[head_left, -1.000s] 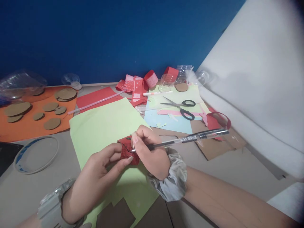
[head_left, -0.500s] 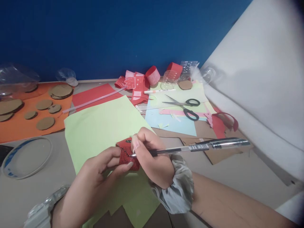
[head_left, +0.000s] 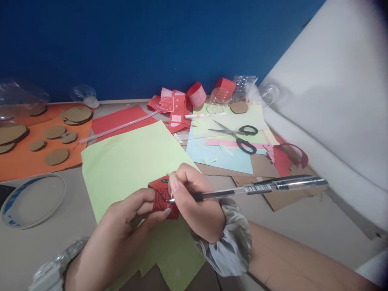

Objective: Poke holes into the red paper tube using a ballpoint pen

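Between the thumb and fingers of my left hand is a small red paper roll, covered with a dark grid and a black curved line. A black oval mark shows near its top edge. My right hand is closed around a clear-barrelled pen, its tip at the gridded face of the roll and its capped end pointing right. My right fingers hide part of the roll. Beneath both hands lies a light green paper sheet.
Scissors lie spread on blue and yellow paper behind my right hand. Cardboard discs rest on orange paper at left, near a tape ring. Red paper rings and clear plastic pieces stand along the blue wall.
The pen and my right hand have shifted slightly right in the picture, along with the roll and much of the background. Both grips look the same.
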Tool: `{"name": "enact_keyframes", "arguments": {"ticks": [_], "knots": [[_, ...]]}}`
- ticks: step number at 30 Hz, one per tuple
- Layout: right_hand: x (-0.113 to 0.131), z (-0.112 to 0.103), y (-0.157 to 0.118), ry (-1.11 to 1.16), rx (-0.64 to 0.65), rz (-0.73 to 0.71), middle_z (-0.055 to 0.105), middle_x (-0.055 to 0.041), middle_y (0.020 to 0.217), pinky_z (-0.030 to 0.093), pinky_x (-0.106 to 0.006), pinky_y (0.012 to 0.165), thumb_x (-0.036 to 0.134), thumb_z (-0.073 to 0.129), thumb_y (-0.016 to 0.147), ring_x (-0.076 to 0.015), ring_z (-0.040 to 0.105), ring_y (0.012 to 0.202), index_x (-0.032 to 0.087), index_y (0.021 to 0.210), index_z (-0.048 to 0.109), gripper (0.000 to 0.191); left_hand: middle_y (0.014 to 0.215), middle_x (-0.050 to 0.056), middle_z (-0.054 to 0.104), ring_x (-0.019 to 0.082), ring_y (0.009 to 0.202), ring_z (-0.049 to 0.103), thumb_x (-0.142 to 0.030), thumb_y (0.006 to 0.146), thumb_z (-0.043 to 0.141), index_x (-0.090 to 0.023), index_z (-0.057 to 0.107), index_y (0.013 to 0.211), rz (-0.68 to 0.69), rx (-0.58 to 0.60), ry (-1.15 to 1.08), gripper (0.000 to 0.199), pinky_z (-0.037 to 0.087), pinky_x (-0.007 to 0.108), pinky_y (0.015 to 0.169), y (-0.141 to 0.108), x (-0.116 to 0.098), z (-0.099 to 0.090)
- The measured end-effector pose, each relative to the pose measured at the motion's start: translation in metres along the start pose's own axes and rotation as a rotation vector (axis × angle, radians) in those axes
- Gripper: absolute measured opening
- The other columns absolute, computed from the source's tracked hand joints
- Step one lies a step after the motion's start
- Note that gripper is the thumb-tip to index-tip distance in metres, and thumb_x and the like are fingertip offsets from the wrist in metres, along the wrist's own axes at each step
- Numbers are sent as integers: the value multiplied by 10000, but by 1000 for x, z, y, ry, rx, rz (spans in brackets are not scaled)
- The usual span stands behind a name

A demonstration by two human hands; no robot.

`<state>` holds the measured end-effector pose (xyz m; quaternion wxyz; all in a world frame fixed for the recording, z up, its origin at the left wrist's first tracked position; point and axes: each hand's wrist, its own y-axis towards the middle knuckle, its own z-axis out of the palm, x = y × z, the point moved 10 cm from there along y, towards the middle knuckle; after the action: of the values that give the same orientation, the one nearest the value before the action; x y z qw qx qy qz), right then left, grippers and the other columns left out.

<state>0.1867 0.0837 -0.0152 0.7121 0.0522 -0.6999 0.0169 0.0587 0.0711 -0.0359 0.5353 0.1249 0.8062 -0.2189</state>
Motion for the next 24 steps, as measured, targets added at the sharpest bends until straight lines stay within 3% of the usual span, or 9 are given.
{"name": "enact_keyframes", "arguments": {"ticks": [8,16,24], "knots": [[7,0,2,-9,18,-54,370,54,637,320,-290,545,330,500,1029,-134,356,593,247,725,383,336,809,-11,815,171,782,775,-447,956,684,-236,682,915,-26,-14,-46,215,571,170,678,2,5,-1],[10,-1,4,-5,-34,-35,353,38,622,324,-321,557,262,500,990,-159,348,586,263,689,355,333,973,33,858,182,883,804,-464,942,720,-228,704,981,-61,1,-169,240,588,188,777,3,10,4],[7,-1,3,-22,-44,-11,347,30,621,296,-337,554,302,497,994,-172,324,572,272,678,351,349,978,58,863,218,917,816,-425,954,698,-215,708,976,-43,8,-108,211,608,214,782,3,5,3]]}}
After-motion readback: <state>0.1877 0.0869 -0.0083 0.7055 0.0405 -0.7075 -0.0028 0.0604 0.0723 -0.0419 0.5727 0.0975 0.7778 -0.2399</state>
